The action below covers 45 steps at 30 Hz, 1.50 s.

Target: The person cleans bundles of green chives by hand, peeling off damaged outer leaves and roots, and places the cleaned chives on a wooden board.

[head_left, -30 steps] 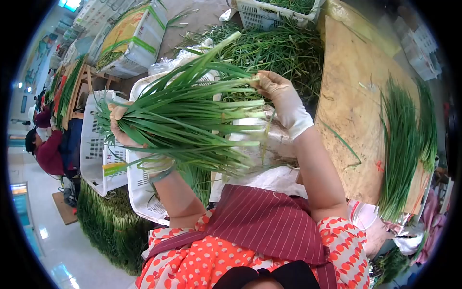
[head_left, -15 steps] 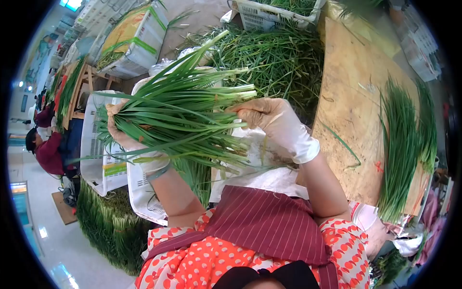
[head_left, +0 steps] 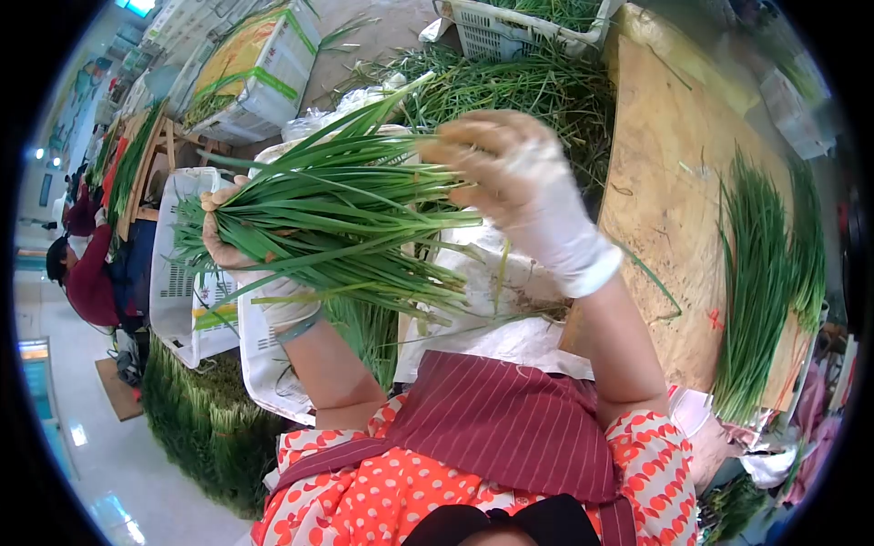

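A loose bunch of long green garlic chives [head_left: 337, 218] spreads out in front of me, pale stem ends pointing right. My left hand [head_left: 232, 241], in a stained glove, is closed around its leafy left end. At the stem side, my right hand [head_left: 510, 173] wears a white glove browned at the fingers. Motion blurs it; its fingers are stretched out with the thumb apart, and nothing shows in its grip. Some stem ends pass behind or beside the fingertips. Below the bunch, a soiled white sheet [head_left: 482, 318] lies across my lap area.
On the right, a wooden board [head_left: 674, 200] carries bundles of chives [head_left: 760, 282]. Behind the bunch is a heap of loose leaves [head_left: 537, 100] below a white basket [head_left: 510, 38]. White crates [head_left: 177, 309] and stacked chives [head_left: 205, 428] stand left. A person [head_left: 91, 282] sits farther left.
My right hand has moved up from the stem ends, its fingers going from pinched to stretched out. My left hand still holds the bunch in nearly the same place.
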Each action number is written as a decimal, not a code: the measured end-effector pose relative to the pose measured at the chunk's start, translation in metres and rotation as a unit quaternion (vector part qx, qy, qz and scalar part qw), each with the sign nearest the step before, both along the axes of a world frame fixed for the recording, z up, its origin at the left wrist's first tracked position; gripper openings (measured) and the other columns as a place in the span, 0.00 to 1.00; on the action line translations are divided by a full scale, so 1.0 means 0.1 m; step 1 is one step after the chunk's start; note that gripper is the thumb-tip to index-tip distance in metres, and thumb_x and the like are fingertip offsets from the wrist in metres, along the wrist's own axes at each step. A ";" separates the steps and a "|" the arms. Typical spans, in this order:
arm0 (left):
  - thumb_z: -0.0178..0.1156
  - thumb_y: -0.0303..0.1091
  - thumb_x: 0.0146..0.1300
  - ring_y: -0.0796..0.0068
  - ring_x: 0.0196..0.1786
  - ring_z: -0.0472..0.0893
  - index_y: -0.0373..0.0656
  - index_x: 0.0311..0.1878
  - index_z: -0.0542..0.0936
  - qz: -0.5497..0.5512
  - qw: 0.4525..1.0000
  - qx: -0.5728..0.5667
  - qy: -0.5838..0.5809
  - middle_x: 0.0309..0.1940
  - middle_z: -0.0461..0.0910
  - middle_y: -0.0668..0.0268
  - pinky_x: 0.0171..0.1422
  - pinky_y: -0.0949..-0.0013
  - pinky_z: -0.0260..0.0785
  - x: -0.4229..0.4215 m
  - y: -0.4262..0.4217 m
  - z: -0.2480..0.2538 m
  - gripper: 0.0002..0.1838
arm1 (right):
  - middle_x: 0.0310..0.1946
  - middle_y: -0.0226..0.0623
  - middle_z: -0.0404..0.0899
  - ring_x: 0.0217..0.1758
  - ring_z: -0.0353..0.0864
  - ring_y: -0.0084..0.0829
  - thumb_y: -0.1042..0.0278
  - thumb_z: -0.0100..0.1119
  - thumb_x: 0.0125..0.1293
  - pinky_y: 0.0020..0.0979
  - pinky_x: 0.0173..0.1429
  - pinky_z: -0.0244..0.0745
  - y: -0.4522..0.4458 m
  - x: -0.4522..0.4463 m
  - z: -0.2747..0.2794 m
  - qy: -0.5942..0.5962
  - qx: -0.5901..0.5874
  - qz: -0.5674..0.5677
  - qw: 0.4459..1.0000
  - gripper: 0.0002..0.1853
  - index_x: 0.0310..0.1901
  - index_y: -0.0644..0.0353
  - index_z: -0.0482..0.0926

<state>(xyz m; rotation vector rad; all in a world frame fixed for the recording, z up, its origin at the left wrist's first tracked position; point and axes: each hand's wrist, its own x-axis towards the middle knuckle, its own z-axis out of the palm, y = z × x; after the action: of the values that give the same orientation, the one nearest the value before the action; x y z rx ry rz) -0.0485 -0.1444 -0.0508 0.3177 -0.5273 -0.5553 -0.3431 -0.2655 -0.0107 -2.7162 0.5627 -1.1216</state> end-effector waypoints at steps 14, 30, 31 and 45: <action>0.51 0.37 0.59 0.65 0.60 0.70 0.46 0.44 0.78 -0.106 0.988 0.076 0.077 0.46 0.78 0.68 0.70 0.53 0.54 -0.28 0.05 0.20 0.12 | 0.37 0.38 0.82 0.41 0.80 0.24 0.70 0.56 0.63 0.24 0.48 0.75 0.07 0.32 -0.17 -0.298 0.596 0.116 0.737 0.10 0.41 0.66 0.79; 0.47 0.44 0.62 0.71 0.40 0.76 0.49 0.29 0.76 -0.173 0.966 0.151 0.117 0.31 0.75 0.66 0.36 0.64 0.73 -0.03 0.01 0.02 0.13 | 0.37 0.38 0.81 0.35 0.79 0.23 0.66 0.55 0.65 0.21 0.44 0.74 -0.60 -0.46 -0.41 -0.484 0.452 -0.149 0.735 0.11 0.42 0.64 0.79; 0.47 0.42 0.62 0.68 0.47 0.74 0.47 0.33 0.75 -0.291 0.948 0.088 0.091 0.36 0.76 0.65 0.46 0.59 0.70 0.11 0.02 -0.07 0.12 | 0.36 0.36 0.81 0.37 0.79 0.24 0.65 0.57 0.64 0.21 0.45 0.73 -0.67 -0.58 -0.54 -0.347 0.406 -0.196 0.822 0.11 0.43 0.62 0.80; 0.46 0.40 0.62 0.63 0.41 0.77 0.45 0.35 0.76 -0.152 0.973 0.149 0.095 0.34 0.79 0.65 0.43 0.53 0.71 0.17 0.13 -0.05 0.11 | 0.30 0.35 0.81 0.38 0.79 0.33 0.60 0.64 0.55 0.31 0.43 0.72 -0.15 -0.28 -0.13 -0.290 0.350 -0.067 0.888 0.11 0.40 0.50 0.81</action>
<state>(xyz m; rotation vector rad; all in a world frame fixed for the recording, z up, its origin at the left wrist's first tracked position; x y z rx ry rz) -0.0312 -0.1313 -0.0556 0.4672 -0.3073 -0.9568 -0.3708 -0.2809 -0.0242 -1.6509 0.8460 -1.3429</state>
